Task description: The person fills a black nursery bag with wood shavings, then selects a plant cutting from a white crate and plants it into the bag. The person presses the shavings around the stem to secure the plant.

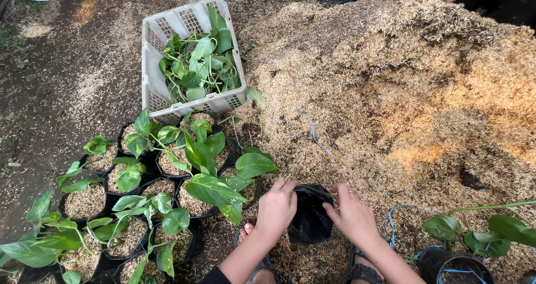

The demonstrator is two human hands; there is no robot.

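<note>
Between my left hand (276,206) and right hand (353,214) sits the bag (310,220), fingers (290,186) touching its rim on both sides. Left of my fingers stand the potted plants (162,189); beyond those, the crate (190,60) with cuttings in it. Ahead and right of my fingers rises the husk heap (413,83). A pot (455,264) sits right.

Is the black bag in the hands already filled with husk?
No, the black bag looks limp and dark inside, held open by both hands.

Glossy black plastic bag (310,217), rough husks (402,94)
</note>
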